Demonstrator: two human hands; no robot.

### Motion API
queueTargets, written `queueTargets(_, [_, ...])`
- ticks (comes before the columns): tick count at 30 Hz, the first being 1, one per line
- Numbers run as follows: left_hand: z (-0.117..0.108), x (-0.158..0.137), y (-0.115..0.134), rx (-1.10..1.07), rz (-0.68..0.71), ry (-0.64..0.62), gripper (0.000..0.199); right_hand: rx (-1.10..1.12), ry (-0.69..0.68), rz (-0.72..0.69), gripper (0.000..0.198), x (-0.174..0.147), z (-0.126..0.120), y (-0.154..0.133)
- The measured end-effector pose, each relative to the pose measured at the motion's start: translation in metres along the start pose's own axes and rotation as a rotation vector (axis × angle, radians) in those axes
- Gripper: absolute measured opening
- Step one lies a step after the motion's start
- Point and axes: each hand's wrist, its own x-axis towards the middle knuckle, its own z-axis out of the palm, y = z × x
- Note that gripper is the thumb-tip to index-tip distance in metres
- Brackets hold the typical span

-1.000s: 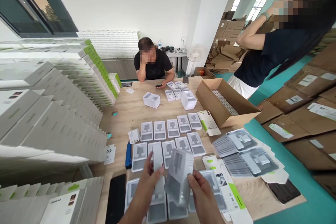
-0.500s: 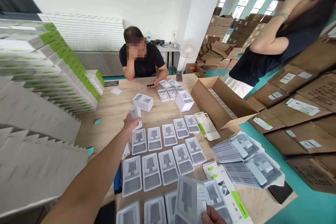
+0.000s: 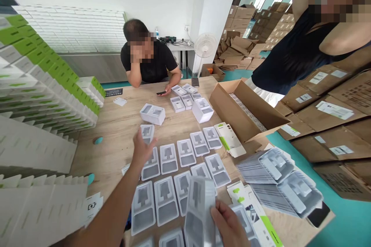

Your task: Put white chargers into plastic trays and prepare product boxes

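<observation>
My left hand [image 3: 141, 148] is open, thumb and fingers apart, beside a plastic tray [image 3: 148, 132] at the far end of the laid-out rows. Part of that tray is hidden behind the fingers. Low in the view, my right hand [image 3: 228, 222] grips a tilted stack of nested plastic trays [image 3: 194, 210] by its right side. Several single grey-white trays [image 3: 168, 158] lie face up in rows on the wooden table [image 3: 116, 154]. The stack covers part of the nearer rows.
White-and-green boxes [image 3: 43, 61] are piled at left. Tray stacks [image 3: 282, 181], flat packaging cards [image 3: 230, 139] and an open carton [image 3: 246, 112] stand at right. Across the table a person [image 3: 150, 58] holds a phone; another person [image 3: 292, 46] stands at right.
My left hand has let go of a tray, which now lies on the table. The stack in my right hand has moved slightly up and left. The view has shifted a little.
</observation>
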Motion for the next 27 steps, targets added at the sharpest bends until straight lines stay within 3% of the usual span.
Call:
queueTargets(4, [0.008, -0.110, -0.004, -0.292, 0.036, -0.424, 0.117, 0.061, -0.185, -0.077, 0.040, 0.025, 0.039, -0.039])
queueTargets(7, [0.011, -0.171, -0.005, -0.533, 0.054, -0.577, 0.117, 0.121, -0.333, -0.108, 0.038, 0.034, 0.065, -0.049])
queueTargets(12, [0.012, -0.208, -0.002, -0.725, 0.008, -0.416, 0.102, 0.173, -0.429, -0.083, 0.040, 0.027, 0.078, -0.044])
queueTargets(17, [0.015, -0.229, 0.001, -0.923, -0.052, -0.385, 0.086, 0.184, -0.483, -0.060, 0.045, 0.018, 0.068, -0.043])
queueTargets(22, [0.022, -0.239, 0.010, -0.946, -0.065, -0.300, 0.074, 0.133, -0.499, -0.131, 0.044, 0.018, 0.064, -0.045])
queueTargets(27, [0.027, -0.230, 0.020, -0.873, -0.020, -0.203, 0.083, 0.036, -0.385, -0.314, 0.040, 0.026, 0.068, -0.043])
